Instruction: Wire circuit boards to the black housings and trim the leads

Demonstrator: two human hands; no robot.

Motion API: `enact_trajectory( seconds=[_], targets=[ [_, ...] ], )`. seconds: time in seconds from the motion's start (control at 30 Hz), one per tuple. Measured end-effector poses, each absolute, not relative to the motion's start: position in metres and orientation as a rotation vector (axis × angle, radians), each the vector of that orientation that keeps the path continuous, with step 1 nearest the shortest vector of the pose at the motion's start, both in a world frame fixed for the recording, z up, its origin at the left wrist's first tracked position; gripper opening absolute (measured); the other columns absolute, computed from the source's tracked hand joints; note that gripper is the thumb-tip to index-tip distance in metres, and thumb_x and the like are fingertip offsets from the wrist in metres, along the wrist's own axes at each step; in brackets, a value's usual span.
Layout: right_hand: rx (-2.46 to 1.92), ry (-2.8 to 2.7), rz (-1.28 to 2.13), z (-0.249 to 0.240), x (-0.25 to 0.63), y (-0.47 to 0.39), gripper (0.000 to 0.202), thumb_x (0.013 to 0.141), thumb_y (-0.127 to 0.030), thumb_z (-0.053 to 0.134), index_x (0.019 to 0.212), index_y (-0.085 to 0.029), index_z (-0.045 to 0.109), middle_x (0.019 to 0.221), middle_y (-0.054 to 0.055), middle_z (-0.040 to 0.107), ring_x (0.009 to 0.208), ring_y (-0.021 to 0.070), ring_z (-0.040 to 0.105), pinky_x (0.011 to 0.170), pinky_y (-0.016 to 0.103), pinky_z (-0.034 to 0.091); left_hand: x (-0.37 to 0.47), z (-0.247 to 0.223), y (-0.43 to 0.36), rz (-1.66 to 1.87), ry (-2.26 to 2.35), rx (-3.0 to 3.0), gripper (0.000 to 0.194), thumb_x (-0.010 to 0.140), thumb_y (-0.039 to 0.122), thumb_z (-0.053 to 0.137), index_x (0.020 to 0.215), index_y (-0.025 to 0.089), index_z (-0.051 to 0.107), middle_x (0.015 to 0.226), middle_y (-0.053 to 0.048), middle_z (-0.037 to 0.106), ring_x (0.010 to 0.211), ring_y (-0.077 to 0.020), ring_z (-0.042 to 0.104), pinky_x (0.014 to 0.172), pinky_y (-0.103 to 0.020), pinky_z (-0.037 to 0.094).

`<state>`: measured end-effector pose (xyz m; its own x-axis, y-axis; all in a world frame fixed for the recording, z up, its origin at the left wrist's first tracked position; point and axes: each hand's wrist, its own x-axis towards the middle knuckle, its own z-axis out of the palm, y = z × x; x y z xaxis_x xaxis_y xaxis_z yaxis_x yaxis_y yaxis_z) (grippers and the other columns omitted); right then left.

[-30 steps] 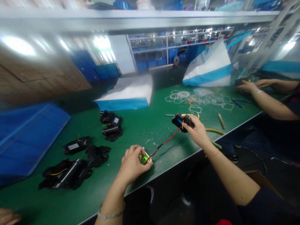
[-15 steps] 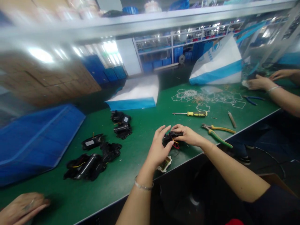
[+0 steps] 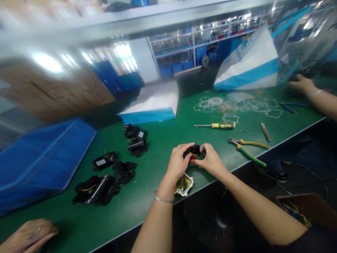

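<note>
gripping one small black motor unit (image 3: 193,151) between them, the left hand (image 3: 178,163) and right hand (image 3: 210,162) pinch it above the green bench (image 3: 158,140); its white-cased circuit board (image 3: 184,184) lies just below, and six or so black units (image 3: 105,175) sit left of it, seemingly done or waiting.

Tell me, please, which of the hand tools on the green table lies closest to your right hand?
The pliers with yellow and green handles; the yellow screwdriver and blue-handled cutters lie farther from the right hand.

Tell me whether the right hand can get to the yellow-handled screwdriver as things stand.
Probably yes: the screwdriver lies on bare green table beyond the right hand, nothing between, but that hand now grips the black part.
</note>
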<state>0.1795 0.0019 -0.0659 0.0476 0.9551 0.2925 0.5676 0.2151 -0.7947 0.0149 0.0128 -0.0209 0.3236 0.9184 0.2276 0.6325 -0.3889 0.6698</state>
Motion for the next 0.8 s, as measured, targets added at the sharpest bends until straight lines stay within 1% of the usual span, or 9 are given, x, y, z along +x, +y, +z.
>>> enact_trajectory(
  seconds=[0.13, 0.23, 0.3, 0.4, 0.5, 0.6, 0.67, 0.73, 0.8],
  targets=[
    [-1.491, -1.709, 0.486, -0.07, 0.177, -0.01, 0.043, 0.06, -0.028, 0.08, 0.086, -0.022, 0.045, 0.093, 0.005, 0.052, 0.09, 0.025, 0.052, 0.077, 0.036, 0.045, 0.015, -0.024, 0.018, 0.818, 1.451, 2.125, 0.033, 0.088, 0.023, 0.051, 0.119, 0.031, 0.058, 0.122, 0.001, 0.06, 0.114, -0.0169, 0.051, 0.105, -0.035, 0.037],
    [-1.489, -1.686, 0.53, -0.071, 0.188, -0.012, 0.039, 0.064, -0.021, 0.076, 0.089, -0.022, 0.047, 0.093, 0.005, 0.054, 0.089, 0.0238, 0.053, 0.079, 0.037, 0.045, 0.013, -0.027, 0.023, 0.834, 1.478, 2.063, 0.032, 0.092, 0.029, 0.044, 0.123, 0.03, 0.054, 0.124, 0.0, 0.059, 0.115, -0.0164, 0.052, 0.104, -0.034, 0.038],
    [-1.46, -1.636, 0.651, -0.071, 0.195, -0.012, 0.034, 0.066, -0.02, 0.074, 0.09, -0.022, 0.05, 0.09, 0.003, 0.056, 0.085, 0.0212, 0.054, 0.078, 0.036, 0.045, 0.013, -0.027, 0.025, 0.826, 1.465, 2.03, 0.032, 0.094, 0.032, 0.04, 0.124, 0.028, 0.051, 0.126, 0.0, 0.058, 0.115, -0.0156, 0.053, 0.104, -0.032, 0.039],
    [-1.328, -1.393, 1.075, -0.069, 0.196, -0.01, 0.028, 0.066, -0.014, 0.069, 0.089, -0.022, 0.055, 0.086, 0.001, 0.059, 0.079, 0.017, 0.056, 0.079, 0.034, 0.046, 0.015, -0.026, 0.024, 0.811, 1.464, 2.006, 0.031, 0.095, 0.032, 0.037, 0.124, 0.027, 0.048, 0.126, 0.0, 0.057, 0.113, -0.014, 0.055, 0.102, -0.029, 0.041],
    [-1.182, -1.119, 1.434, -0.066, 0.186, -0.008, 0.029, 0.066, -0.011, 0.064, 0.093, -0.02, 0.056, 0.08, 0.0, 0.062, 0.071, 0.0146, 0.06, 0.074, 0.033, 0.05, 0.017, -0.024, 0.024, 0.805, 1.486, 1.992, 0.031, 0.095, 0.03, 0.036, 0.123, 0.025, 0.046, 0.126, -0.001, 0.057, 0.112, -0.0136, 0.056, 0.101, -0.028, 0.041],
    [-1.131, -0.944, 1.574, -0.064, 0.177, -0.007, 0.032, 0.069, -0.014, 0.061, 0.099, -0.018, 0.052, 0.08, 0.003, 0.066, 0.068, 0.0148, 0.064, 0.068, 0.033, 0.053, 0.017, -0.025, 0.026, 0.794, 1.477, 1.977, 0.031, 0.094, 0.029, 0.037, 0.124, 0.025, 0.045, 0.125, -0.002, 0.057, 0.111, -0.0144, 0.056, 0.1, -0.029, 0.042],
    [-1.115, -0.824, 1.623, -0.062, 0.175, -0.006, 0.032, 0.07, -0.016, 0.063, 0.1, -0.017, 0.051, 0.084, 0.007, 0.068, 0.069, 0.0145, 0.065, 0.067, 0.03, 0.053, 0.016, -0.027, 0.027, 0.809, 1.457, 1.973, 0.033, 0.092, 0.027, 0.043, 0.124, 0.026, 0.045, 0.122, -0.001, 0.058, 0.108, -0.0149, 0.057, 0.099, -0.03, 0.042],
    [-1.122, -0.738, 1.628, -0.061, 0.175, -0.005, 0.032, 0.07, -0.018, 0.064, 0.099, -0.015, 0.052, 0.086, 0.008, 0.068, 0.063, 0.0116, 0.062, 0.059, 0.025, 0.05, 0.014, -0.03, 0.027, 0.826, 1.442, 1.975, 0.04, 0.086, 0.023, 0.053, 0.125, 0.027, 0.045, 0.121, 0.0, 0.058, 0.106, -0.0155, 0.058, 0.099, -0.03, 0.042],
    [-1.135, -0.69, 1.602, -0.059, 0.175, -0.004, 0.031, 0.07, -0.02, 0.064, 0.099, -0.015, 0.054, 0.083, 0.006, 0.066, 0.053, 0.0064, 0.053, 0.049, 0.019, 0.042, 0.013, -0.033, 0.027, 0.825, 1.437, 1.98, 0.052, 0.078, 0.018, 0.062, 0.125, 0.029, 0.044, 0.121, 0.001, 0.058, 0.106, -0.0162, 0.057, 0.099, -0.031, 0.042]
  ],
)
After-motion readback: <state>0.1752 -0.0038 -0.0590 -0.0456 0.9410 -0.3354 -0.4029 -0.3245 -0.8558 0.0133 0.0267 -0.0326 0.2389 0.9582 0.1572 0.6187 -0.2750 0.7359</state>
